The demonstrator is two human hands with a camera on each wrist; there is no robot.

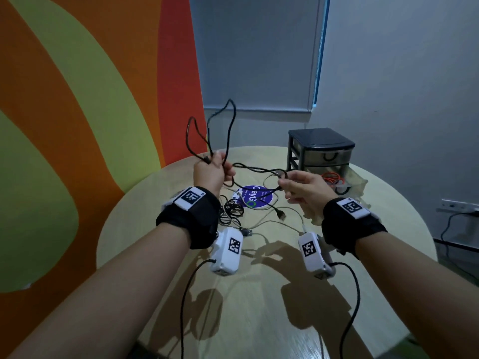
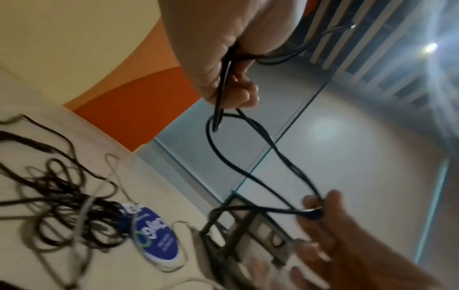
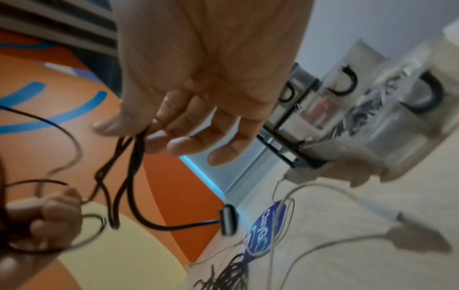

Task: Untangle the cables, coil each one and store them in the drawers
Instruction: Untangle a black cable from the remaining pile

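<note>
Nearest the head camera, two bare forearms reach over the near edge of a round, pale, smooth tabletop, each wrist wrapped in a black fabric band with a white boxy module bearing a square black-and-white marker. The left hand is raised above the tabletop's left side, its fingers clenched around gathered loops of a thin, glossy black cable that arch up above the fist. From there the same cable runs across to the right hand, which pinches it between thumb and forefinger while the other fingers hang loosely spread; in the right wrist view a flat metal USB plug dangles from the strand below that pinch.

Under the hands, around the middle of the tabletop, lies a tangled pile of thin black cord with slim white cables snaking through it, partly across a round blue sticker with white lettering.

Toward the far right edge stands a small drawer unit, dark plastic frame and lid, translucent drawers with black loop handles. The top drawer is closed. A lower drawer is pulled out and holds a coiled orange cable. The right wrist view shows pale cables in another drawer.
</note>
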